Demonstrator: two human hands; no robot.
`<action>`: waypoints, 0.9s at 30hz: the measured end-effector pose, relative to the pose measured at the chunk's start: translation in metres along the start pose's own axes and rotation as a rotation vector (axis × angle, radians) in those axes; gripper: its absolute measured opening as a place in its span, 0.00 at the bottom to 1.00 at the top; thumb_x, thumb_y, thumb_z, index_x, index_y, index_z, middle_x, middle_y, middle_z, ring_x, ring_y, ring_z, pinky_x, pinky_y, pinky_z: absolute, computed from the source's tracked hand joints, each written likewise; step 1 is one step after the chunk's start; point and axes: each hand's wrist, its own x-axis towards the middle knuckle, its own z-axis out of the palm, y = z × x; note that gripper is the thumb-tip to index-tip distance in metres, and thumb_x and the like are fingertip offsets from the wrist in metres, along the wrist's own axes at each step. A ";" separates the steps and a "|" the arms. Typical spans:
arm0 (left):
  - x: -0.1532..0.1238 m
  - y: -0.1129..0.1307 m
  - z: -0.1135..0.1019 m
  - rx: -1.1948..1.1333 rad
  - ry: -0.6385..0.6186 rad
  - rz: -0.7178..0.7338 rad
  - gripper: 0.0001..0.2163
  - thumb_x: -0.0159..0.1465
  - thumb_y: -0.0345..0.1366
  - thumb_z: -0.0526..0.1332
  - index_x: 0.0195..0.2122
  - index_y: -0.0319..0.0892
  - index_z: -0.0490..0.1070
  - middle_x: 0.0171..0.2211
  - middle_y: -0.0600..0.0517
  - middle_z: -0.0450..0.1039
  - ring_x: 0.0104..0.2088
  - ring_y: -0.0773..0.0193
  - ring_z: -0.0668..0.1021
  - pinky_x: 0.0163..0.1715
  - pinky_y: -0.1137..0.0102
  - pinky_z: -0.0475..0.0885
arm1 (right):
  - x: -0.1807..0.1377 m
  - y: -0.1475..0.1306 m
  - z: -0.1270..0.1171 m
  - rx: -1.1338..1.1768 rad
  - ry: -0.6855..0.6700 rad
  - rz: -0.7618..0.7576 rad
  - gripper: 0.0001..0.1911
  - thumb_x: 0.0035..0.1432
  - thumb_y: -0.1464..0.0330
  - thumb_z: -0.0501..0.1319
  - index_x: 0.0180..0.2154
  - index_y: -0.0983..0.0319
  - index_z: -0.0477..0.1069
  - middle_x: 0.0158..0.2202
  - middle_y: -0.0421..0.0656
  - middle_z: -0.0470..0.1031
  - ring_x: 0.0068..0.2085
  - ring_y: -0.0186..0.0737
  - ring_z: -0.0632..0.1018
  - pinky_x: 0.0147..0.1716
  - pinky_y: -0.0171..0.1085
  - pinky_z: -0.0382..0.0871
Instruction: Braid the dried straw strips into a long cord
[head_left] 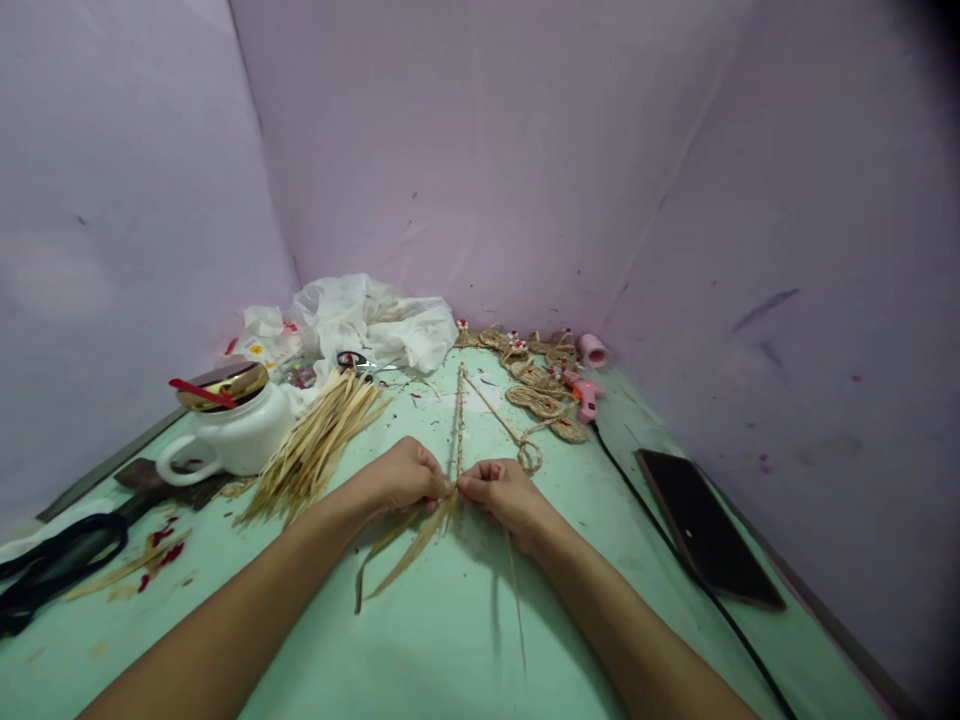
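Note:
A thin straw braid runs away from me along the table, bends back at its far end and finishes in a small coil on the right. At its near end, my left hand and my right hand meet, almost touching. Both are closed in a pinch on the braid's strands. Loose flat strands trail toward me under my left hand, and one thin strand hangs below my right. Left of my left hand lies a bundle of dry straw strips.
On the left stand a white mug and large black-handled scissors. Crumpled white plastic lies at the back. To the right are woven pieces, a pink glue gun with a black cord, and a dark phone.

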 end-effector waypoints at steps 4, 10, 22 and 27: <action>0.001 -0.004 -0.010 0.012 -0.093 0.001 0.06 0.44 0.35 0.59 0.17 0.37 0.66 0.11 0.55 0.63 0.09 0.77 0.54 0.10 0.76 0.45 | -0.001 0.001 0.001 0.067 -0.023 0.018 0.08 0.42 0.70 0.58 0.17 0.65 0.61 0.11 0.32 0.55 0.13 0.23 0.51 0.15 0.30 0.39; 0.000 -0.003 -0.017 -0.003 -0.138 -0.036 0.07 0.43 0.35 0.59 0.21 0.37 0.68 0.13 0.55 0.65 0.09 0.76 0.54 0.10 0.76 0.44 | -0.002 0.000 0.000 0.052 -0.038 0.009 0.08 0.42 0.70 0.58 0.16 0.65 0.62 0.10 0.32 0.53 0.13 0.23 0.51 0.15 0.31 0.39; -0.030 0.009 0.055 0.894 0.381 0.197 0.11 0.52 0.31 0.51 0.27 0.38 0.72 0.26 0.44 0.71 0.28 0.60 0.73 0.27 0.70 0.62 | 0.002 0.006 0.003 0.229 0.007 0.019 0.04 0.37 0.72 0.60 0.19 0.66 0.64 0.12 0.34 0.59 0.14 0.23 0.56 0.15 0.29 0.43; -0.020 0.012 0.022 0.490 0.408 0.213 0.15 0.54 0.41 0.51 0.18 0.37 0.68 0.15 0.51 0.64 0.18 0.68 0.68 0.18 0.74 0.57 | -0.002 0.001 0.000 0.227 -0.076 0.028 0.06 0.41 0.71 0.59 0.17 0.66 0.64 0.10 0.33 0.57 0.13 0.23 0.54 0.15 0.29 0.41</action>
